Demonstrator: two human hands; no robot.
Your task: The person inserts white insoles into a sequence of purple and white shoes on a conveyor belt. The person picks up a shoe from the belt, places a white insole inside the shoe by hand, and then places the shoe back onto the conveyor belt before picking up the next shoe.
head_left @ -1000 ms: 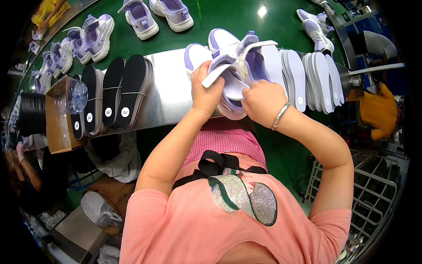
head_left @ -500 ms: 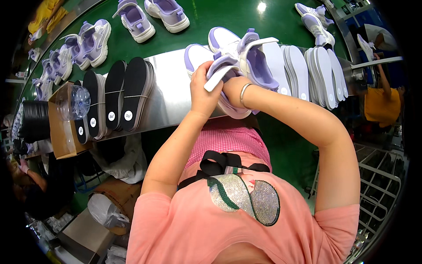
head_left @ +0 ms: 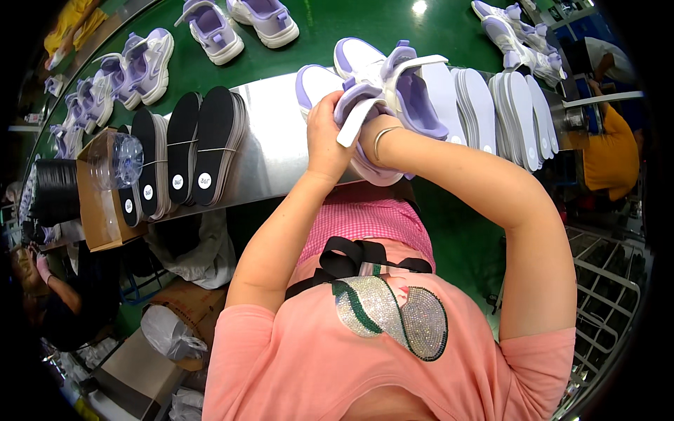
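My left hand [head_left: 327,140] is closed around the collar and tongue of a white and lilac sneaker [head_left: 317,84], held over the bench's near edge. Its white strap [head_left: 357,125] hangs loose beside my fingers. My right hand [head_left: 372,135], with a bangle at the wrist, reaches into the shoe opening; its fingers are hidden inside. Touching this shoe on the right is a second matching sneaker [head_left: 420,105], its strap undone. White insoles [head_left: 474,105] stand in stacks to the right of the shoes.
Bundles of black insoles [head_left: 219,140] and a cardboard box [head_left: 98,203] with clear plastic stand left on the metal bench [head_left: 270,133]. Beyond, a green surface [head_left: 351,17] carries more sneakers [head_left: 210,31]. A wire rack [head_left: 604,281] is at the right. Other people work at both sides.
My right hand has shifted slightly inside the shoe, and the strap hangs more steeply. At the far right more sneakers have come into view, and a person there has moved.
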